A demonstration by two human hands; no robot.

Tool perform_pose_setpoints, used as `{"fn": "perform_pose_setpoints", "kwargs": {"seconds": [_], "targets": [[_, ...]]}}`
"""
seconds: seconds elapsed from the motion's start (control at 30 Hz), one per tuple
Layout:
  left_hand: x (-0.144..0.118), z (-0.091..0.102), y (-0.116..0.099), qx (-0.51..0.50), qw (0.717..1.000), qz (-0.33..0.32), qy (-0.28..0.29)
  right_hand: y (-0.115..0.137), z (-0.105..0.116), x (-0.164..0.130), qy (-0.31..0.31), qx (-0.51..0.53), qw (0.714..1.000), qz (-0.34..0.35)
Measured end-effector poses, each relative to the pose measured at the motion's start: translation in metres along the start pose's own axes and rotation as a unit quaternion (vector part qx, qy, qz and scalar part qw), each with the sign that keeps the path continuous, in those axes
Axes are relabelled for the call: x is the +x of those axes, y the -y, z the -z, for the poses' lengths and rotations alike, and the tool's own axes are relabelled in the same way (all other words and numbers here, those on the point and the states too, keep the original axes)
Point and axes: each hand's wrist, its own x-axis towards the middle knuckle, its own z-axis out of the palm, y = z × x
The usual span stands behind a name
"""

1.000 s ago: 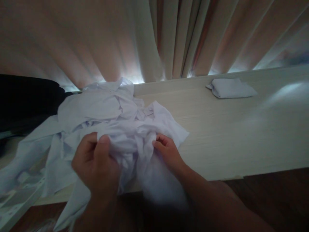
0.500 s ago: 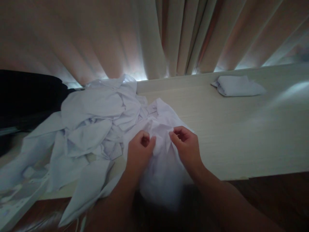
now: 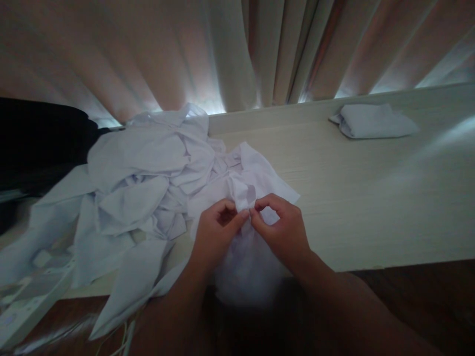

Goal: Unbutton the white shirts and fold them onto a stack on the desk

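Observation:
A white shirt (image 3: pixel 265 173) lies partly on the pale surface, its lower part hanging toward me over the front edge. My left hand (image 3: pixel 215 230) pinches the shirt's cloth between thumb and index finger, beside a raised, collar-like fold. Close against it, my right hand (image 3: pixel 285 225) grips the cloth with the thumb and a curled index finger, leaving a round gap between them. The two thumb tips almost meet. Any small part between the fingertips is too hidden to make out.
To the left, crumpled white garments (image 3: pixel 137 158) form a heap spilling over the front edge. A folded white cloth (image 3: pixel 374 121) lies at the back right. Curtains (image 3: pixel 185 54) hang behind the pale surface (image 3: pixel 356 207). Something black (image 3: pixel 40 143) and a white frame (image 3: pixel 44 301) are at the left.
My hands have come together, the right one moving left until the fingertips nearly touch. Cloth between them is now bunched into an upright fold. The whole view has shifted slightly.

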Motion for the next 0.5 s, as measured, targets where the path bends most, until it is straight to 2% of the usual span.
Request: {"fn": "perform_pose_setpoints", "kwargs": {"seconds": [0.23,0.5], "targets": [[-0.001,0.0035,-0.0052,0.003,0.999,0.036,0.003,0.0011,0.0021,-0.002,0.005,0.013,1.0,-0.023],[-0.0025,0.0058,-0.0087,0.011,0.999,0.007,0.031,0.0005,0.002,-0.0001,-0.004,0.011,0.999,-0.041]]}}
